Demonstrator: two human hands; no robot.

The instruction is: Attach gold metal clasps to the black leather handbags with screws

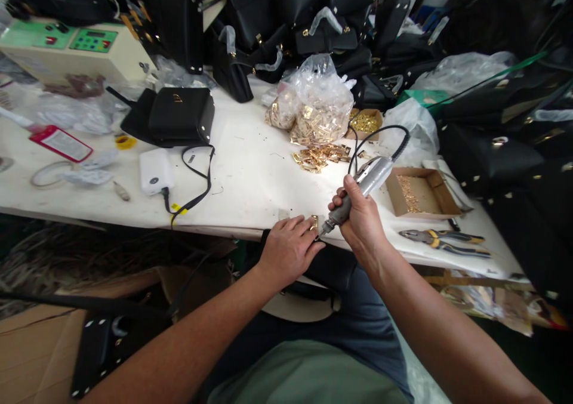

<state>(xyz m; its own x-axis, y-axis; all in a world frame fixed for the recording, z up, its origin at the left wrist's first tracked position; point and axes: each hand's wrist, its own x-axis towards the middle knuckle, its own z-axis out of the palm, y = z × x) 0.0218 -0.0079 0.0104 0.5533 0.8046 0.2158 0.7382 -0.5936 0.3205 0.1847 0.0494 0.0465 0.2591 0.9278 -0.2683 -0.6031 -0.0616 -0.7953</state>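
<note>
In my right hand (360, 216) is a grey electric screwdriver (373, 174), tilted down to the left, with my fingers wrapped round its body. Its tip (323, 232) meets the work beside my left thumb. My left hand (290, 249) presses down on a black bag (329, 267) at the table's front edge, fingers bent over it and thumb towards the screwdriver tip. By the fingertips shows a small gold-coloured metal fitting (314, 220). The rest of the bag lies over my lap, partly hidden by my hand and forearm.
Loose gold fittings (317, 158) lie before plastic bags of fittings (320, 117). To the right are a cardboard box of small screws (441, 198) and pliers (443, 241). A black bag (181, 117), a white power adapter (155, 171) and a control machine (89, 52) stand left.
</note>
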